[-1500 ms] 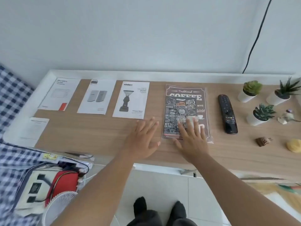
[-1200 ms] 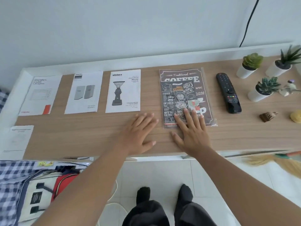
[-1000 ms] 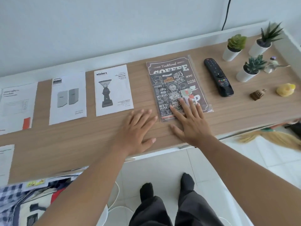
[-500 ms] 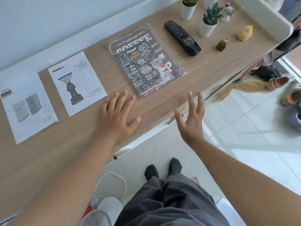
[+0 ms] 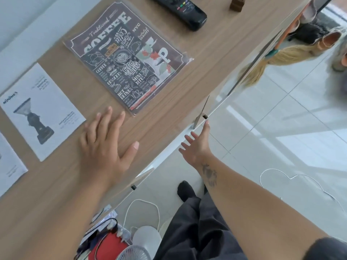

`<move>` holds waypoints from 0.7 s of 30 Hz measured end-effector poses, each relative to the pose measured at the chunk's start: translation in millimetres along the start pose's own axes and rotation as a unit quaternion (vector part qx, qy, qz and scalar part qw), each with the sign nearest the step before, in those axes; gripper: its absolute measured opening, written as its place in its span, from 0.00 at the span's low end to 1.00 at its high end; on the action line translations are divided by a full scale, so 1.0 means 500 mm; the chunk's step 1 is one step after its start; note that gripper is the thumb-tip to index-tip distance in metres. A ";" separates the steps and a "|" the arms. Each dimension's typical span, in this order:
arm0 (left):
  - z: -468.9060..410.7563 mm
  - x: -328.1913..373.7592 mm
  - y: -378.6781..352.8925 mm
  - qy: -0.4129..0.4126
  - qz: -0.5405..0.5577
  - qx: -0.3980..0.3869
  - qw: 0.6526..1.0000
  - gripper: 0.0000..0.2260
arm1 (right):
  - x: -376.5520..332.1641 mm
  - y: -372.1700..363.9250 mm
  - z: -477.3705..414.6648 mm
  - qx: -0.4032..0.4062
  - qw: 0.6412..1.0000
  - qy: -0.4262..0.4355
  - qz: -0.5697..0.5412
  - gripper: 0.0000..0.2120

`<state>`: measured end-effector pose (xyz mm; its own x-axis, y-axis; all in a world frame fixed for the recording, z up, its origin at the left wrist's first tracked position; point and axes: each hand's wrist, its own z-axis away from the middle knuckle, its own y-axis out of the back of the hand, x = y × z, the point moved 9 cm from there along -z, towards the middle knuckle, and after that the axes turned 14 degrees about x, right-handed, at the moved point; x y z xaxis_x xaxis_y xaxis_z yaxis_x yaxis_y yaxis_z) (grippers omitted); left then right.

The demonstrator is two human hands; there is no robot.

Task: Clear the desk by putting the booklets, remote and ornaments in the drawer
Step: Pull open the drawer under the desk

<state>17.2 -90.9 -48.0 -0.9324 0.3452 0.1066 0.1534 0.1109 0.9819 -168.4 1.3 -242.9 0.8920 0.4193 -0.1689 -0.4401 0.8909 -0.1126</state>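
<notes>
My left hand [image 5: 105, 141] lies flat and open on the wooden desk [image 5: 216, 59], just below the dark coffee booklet [image 5: 125, 59] in its clear sleeve. My right hand [image 5: 197, 145] is open below the desk's front edge, fingers stretched toward the white drawer front [image 5: 169, 147] under the top; it holds nothing. A white booklet with a grinder picture [image 5: 41, 111] lies left of my left hand. The black remote [image 5: 182, 12] and a small brown ornament [image 5: 237, 3] sit at the top of the view.
Another white leaflet [image 5: 9, 166] shows at the left edge. Under the desk are a fan [image 5: 137, 252], a red box [image 5: 109, 246] and white cords [image 5: 142, 203]. A broom [image 5: 277, 59] and shoes lie on the tiled floor to the right.
My right hand left the coffee booklet and dropped below the desk's front edge. The view swung down and right, so the plants went out of sight. My left hand stayed flat on the desk.
</notes>
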 end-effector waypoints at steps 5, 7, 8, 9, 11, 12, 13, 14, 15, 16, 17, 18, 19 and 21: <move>-0.004 0.002 0.001 0.000 0.015 0.006 1.000 0.33 | 0.000 -0.044 -0.049 -0.022 0.999 -0.006 -0.048 0.46; -0.003 0.002 -0.002 -0.001 0.015 0.011 1.000 0.33 | 0.000 -0.060 -0.061 -0.034 0.997 0.000 -0.066 0.43; -0.003 0.003 -0.002 -0.002 0.016 0.011 1.000 0.33 | 0.000 -0.064 -0.063 -0.035 0.997 0.005 -0.072 0.44; -0.003 0.003 -0.003 0.001 0.016 0.010 1.000 0.33 | 0.000 -0.070 -0.064 -0.032 0.997 0.009 -0.073 0.45; -0.003 0.000 -0.003 0.006 0.016 0.010 1.000 0.33 | 0.002 -0.076 -0.064 -0.019 0.997 0.009 -0.074 0.49; -0.003 0.000 -0.003 0.007 0.015 0.010 1.000 0.33 | 0.003 -0.076 -0.065 -0.014 0.998 0.012 -0.068 0.49; -0.003 -0.001 -0.004 0.005 0.015 0.009 1.000 0.33 | 0.003 -0.075 -0.063 -0.013 0.998 0.018 -0.061 0.46; -0.003 0.000 -0.004 0.003 0.014 0.009 1.000 0.33 | 0.003 -0.073 -0.062 -0.013 0.998 0.022 -0.055 0.43; -0.002 0.000 -0.003 0.002 0.012 0.010 1.000 0.33 | 0.003 -0.069 -0.061 -0.014 0.998 0.021 -0.053 0.39; -0.003 0.000 -0.005 0.000 0.011 0.009 1.000 0.33 | 0.004 -0.065 -0.061 -0.016 0.998 0.020 -0.053 0.38; -0.003 0.000 -0.006 0.001 0.011 0.010 1.000 0.33 | 0.004 -0.061 -0.059 -0.021 0.998 0.022 -0.051 0.40; -0.002 -0.001 -0.007 0.002 0.012 0.010 1.000 0.33 | 0.004 -0.055 -0.061 -0.024 0.998 0.024 -0.048 0.43; -0.003 -0.001 -0.008 0.001 0.013 0.010 1.000 0.33 | 0.006 -0.047 -0.063 -0.025 0.998 0.019 -0.049 0.46; -0.002 -0.003 -0.008 -0.003 0.011 0.010 1.000 0.33 | 0.011 -0.030 -0.060 -0.022 0.999 0.008 -0.048 0.48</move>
<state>17.6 -92.8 -51.6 -0.9270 0.3525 0.1280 0.1810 0.1217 0.9759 -160.2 -14.8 -271.3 0.9287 0.3290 -0.1708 -0.3570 0.9180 -0.1726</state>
